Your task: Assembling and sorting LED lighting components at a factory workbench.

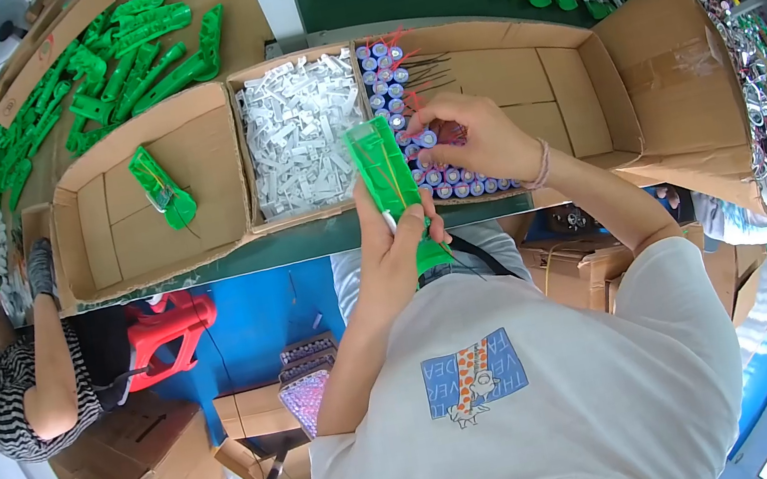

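Note:
My left hand (390,257) is closed around a long green plastic casing (384,170), held upright in front of me. Thin wires lie in the casing's hollow. Just to its right, my right hand (486,139) pinches a purple cylindrical battery cell (428,139) between thumb and fingers, above the other cells. Those cells (469,189) stand packed in rows along the left and near sides of a cardboard box (566,57); red and black wires stick out from some. My right palm and fingers hide part of the rows.
A cardboard box (243,151) of small white plastic pieces (297,117) sits left of the cells. Farther left, another box (97,221) holds one green casing (160,188). Green casings (126,64) are heaped behind. A co-worker (37,379) sits at far left near a red stool (171,336).

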